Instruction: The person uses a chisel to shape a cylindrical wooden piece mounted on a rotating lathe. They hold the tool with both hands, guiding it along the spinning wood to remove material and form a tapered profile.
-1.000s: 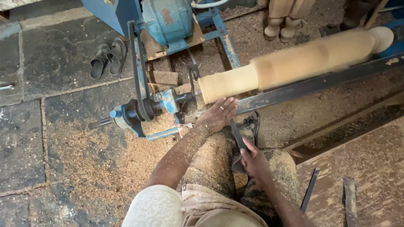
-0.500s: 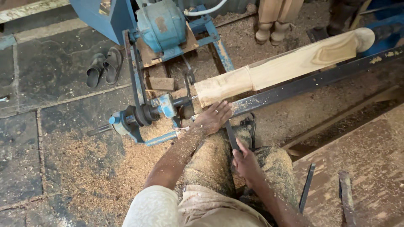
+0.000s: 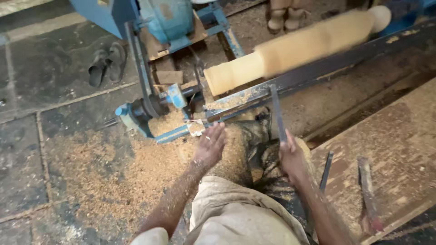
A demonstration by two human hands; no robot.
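Note:
A long pale wooden workpiece (image 3: 290, 50) is mounted on a blue lathe (image 3: 150, 104) and looks blurred as if spinning. My right hand (image 3: 290, 156) grips a long dark metal chisel (image 3: 276, 111) whose tip rests on the dark steel rail (image 3: 327, 68) below the wood. My left hand (image 3: 210, 145) hovers open, fingers spread, over the sawdust heap just in front of the lathe's drive end. It holds nothing. Both forearms are dusted with wood chips.
Sawdust (image 3: 104, 172) covers the stone floor at left. A blue motor (image 3: 168, 18) sits behind the lathe, a pair of sandals (image 3: 106, 61) beside it. Two spare metal tools (image 3: 368, 190) lie on the wooden board at right. Another person's feet (image 3: 284, 16) stand beyond the workpiece.
My left hand has come back off the lathe's rail toward me. My right hand has lifted the chisel up, its tip now resting on the rail.

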